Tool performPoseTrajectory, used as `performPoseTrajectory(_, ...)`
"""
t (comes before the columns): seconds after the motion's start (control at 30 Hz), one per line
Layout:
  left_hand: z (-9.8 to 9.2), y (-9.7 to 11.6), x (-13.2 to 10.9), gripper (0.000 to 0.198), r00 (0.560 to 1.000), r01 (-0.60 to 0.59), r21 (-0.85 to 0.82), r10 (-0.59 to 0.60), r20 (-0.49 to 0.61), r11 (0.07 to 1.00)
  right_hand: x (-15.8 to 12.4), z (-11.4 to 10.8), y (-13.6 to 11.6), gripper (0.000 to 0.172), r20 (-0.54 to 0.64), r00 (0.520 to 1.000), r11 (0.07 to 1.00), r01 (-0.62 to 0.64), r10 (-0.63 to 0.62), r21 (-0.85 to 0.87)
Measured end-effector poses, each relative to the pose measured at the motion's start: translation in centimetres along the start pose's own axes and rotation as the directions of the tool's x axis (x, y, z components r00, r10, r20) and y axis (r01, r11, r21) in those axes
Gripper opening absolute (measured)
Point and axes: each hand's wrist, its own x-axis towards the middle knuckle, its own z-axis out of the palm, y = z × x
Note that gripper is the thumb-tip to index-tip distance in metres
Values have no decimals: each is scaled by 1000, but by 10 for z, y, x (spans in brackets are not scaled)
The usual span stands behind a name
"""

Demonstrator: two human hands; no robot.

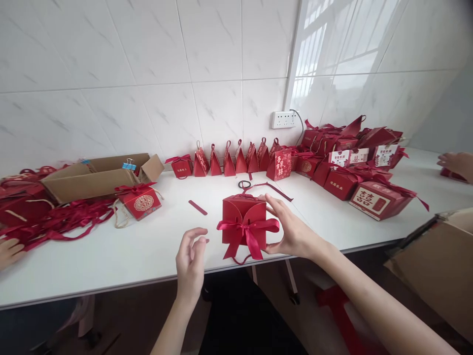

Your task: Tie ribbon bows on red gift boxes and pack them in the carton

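Note:
A red gift box (229, 213) with a satin ribbon bow (248, 230) on its front is at the near edge of the white table (155, 256). My right hand (290, 224) grips the box by its right side, thumb low and fingers higher up. A dark red cord loop hangs below the bow. To the left of the box, my left hand (192, 259) is apart from it, fingers curved with a gap to the thumb, and nothing shows in it. Beyond the box lie a black ring (244, 185) and a loose ribbon strip (279, 191).
Several small red boxes (229, 162) line the wall. More boxes (384, 199) are heaped at right. An open cardboard box (96, 177), a red box (142, 203) and tangled ribbons (74, 222) lie at left. Other people's hands (9, 252) show at both sides.

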Motion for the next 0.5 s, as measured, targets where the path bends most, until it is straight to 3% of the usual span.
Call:
performPoseTrajectory(0.13,9,36,10,25,977,-194,-82,200,69,978,-5,-14,-19,107,-27,999,999,39,-39,-23)
performPoseTrajectory(0.33,21,76,-3,5,912,-400,14,397,99,916,-20,-31,-41,105,-106,991,994,70,-79,-90)
performPoseTrajectory(0.4,25,86,-16,5,840,-537,14,533,99,843,-29,-35,-46,105,-122,989,992,66,-79,-106)
performPoseTrajectory(0.5,31,102,-35,12,611,-790,77,772,172,608,-45,-40,-51,106,-178,982,996,49,-60,-70)
